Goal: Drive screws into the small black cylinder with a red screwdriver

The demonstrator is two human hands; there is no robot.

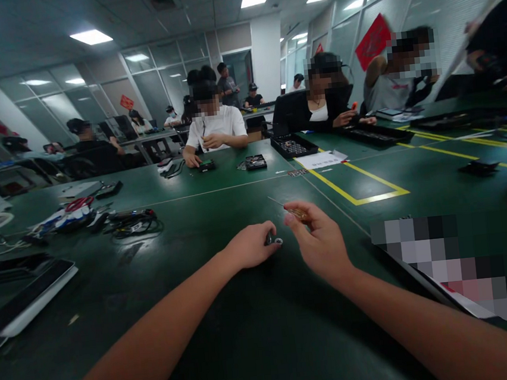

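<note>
My left hand (250,246) rests low over the green table, its fingers curled round a small, shiny metal part (279,242) with a round end that shows at the fingertips. Most of that part is hidden by the fingers. To its right, my right hand (323,240) is raised slightly and pinches a thin screwdriver (298,212) with a pale, see-through handle. The slim shaft points up and left, apart from the metal part.
Cables (133,223) and gloves (70,216) lie at the left, near a flat device (31,298). Yellow tape (382,196) marks the table at the right. Black trays (294,146) and a white paper (321,159) are farther back. Several people sit opposite.
</note>
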